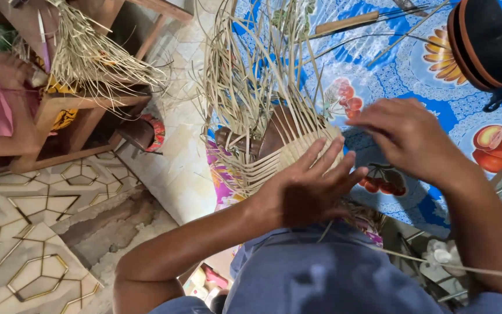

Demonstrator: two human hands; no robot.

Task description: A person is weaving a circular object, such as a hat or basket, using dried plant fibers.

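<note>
Left hand [306,189] flat on woven straw basket [274,145], right hand [405,136] grip pinching strand, blue fruit-print cloth [379,64]

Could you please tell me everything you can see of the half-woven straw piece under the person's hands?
The woven straw piece is pale tan, made of flat dry strips. Its near part is plaited into a tight curved band; beyond that, many loose strips fan upward, unwoven. It rests over a dark brown form at the edge of the blue fruit-patterned cloth. The left hand lies spread on the band; the right hand touches its right edge.
</note>
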